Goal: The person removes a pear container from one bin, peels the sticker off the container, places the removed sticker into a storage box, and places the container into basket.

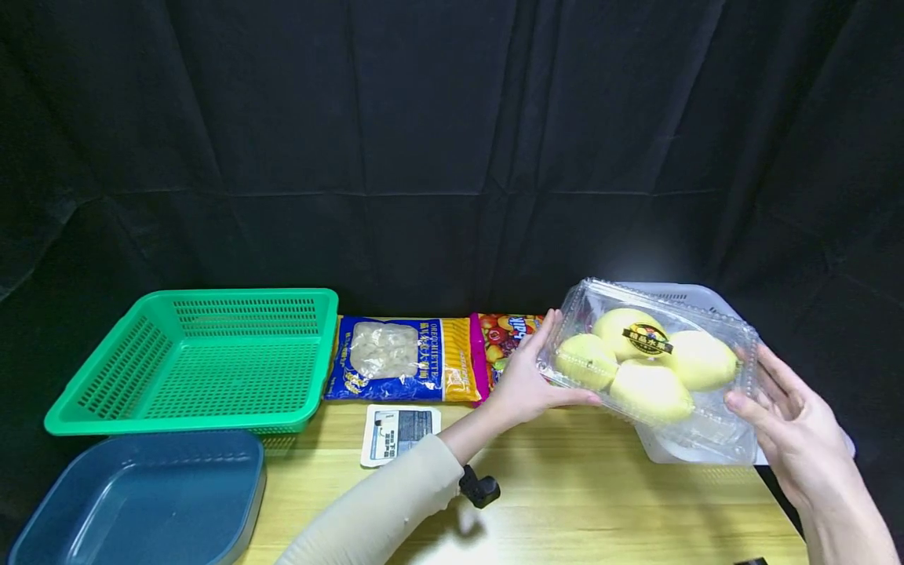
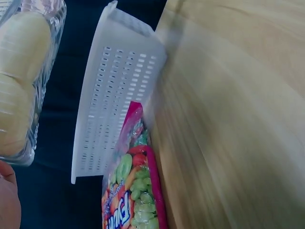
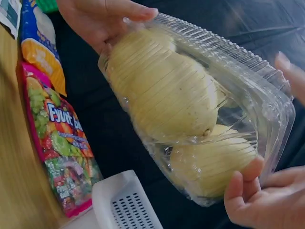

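A clear plastic clamshell box (image 1: 706, 428) of several pale yellow fruits (image 1: 650, 388) is held tilted above the table at the right, with a black and gold label (image 1: 647, 338) on its lid. My left hand (image 1: 526, 384) grips its left end, thumb along the lower edge and fingers at the far corner. At the opposite end my right hand (image 1: 805, 424) holds it, thumb over the near edge and fingers against the side. In the right wrist view, right-hand fingertips (image 3: 243, 186) press the box's wall. Behind and below the box stands a white perforated basket (image 2: 119, 95), partly hidden.
A green basket (image 1: 233, 424) stands at the left, with a dark blue tub (image 1: 162, 502) in front. Between the baskets lie a blue and orange pasta bag (image 1: 395, 361) and a pink-edged fruit candy bag (image 2: 138, 191). A small white labelled packet (image 1: 399, 434) lies nearer.
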Motion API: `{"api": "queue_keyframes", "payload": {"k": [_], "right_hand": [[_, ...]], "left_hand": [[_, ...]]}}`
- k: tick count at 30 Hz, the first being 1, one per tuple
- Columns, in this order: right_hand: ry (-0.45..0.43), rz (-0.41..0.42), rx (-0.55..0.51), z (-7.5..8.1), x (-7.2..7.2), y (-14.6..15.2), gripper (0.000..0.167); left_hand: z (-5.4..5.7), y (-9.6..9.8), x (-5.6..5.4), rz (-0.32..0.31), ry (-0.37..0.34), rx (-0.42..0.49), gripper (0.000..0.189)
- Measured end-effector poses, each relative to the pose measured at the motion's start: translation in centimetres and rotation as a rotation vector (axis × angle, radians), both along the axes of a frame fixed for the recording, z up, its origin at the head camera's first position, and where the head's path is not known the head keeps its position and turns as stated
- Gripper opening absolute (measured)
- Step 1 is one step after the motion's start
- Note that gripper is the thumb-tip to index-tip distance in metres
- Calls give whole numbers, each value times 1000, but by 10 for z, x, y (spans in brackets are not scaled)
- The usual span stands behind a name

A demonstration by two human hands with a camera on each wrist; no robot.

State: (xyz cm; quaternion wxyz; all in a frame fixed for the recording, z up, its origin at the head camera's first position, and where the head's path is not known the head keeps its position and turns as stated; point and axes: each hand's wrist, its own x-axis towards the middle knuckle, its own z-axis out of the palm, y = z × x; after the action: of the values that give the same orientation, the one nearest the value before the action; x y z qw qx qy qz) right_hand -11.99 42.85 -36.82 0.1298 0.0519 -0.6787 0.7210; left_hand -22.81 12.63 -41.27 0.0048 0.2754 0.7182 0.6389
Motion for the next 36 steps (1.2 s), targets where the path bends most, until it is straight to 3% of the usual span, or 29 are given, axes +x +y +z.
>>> {"api": "queue_keyframes", "payload": {"k": [3, 5, 9, 14, 19, 22, 31, 36], "right_hand": [[109, 155, 15, -6, 5, 5, 95], [149, 185, 18, -10, 8, 4, 101], [161, 111, 49, -15, 12, -5, 97], [241, 67, 45, -21, 13, -24, 85], [275, 40, 63, -27, 15, -43, 85], [270, -3, 130, -28, 16, -53, 85], [270, -90, 356, -29, 10, -93, 83], [268, -26, 314, -39, 10, -115, 83]], "left_hand": [[3, 1, 4, 2, -22, 26, 124], [5, 1, 6, 3, -34, 40, 124], [7, -1, 9, 19, -54, 50, 122], [6, -4, 14, 54, -37, 42, 123], [5, -20, 18, -1, -34, 91, 129], [4, -36, 21, -3, -34, 65, 131], [-1, -77, 36, 104, -33, -90, 133], [-1, -105, 51, 159, -34, -124, 135]]}}
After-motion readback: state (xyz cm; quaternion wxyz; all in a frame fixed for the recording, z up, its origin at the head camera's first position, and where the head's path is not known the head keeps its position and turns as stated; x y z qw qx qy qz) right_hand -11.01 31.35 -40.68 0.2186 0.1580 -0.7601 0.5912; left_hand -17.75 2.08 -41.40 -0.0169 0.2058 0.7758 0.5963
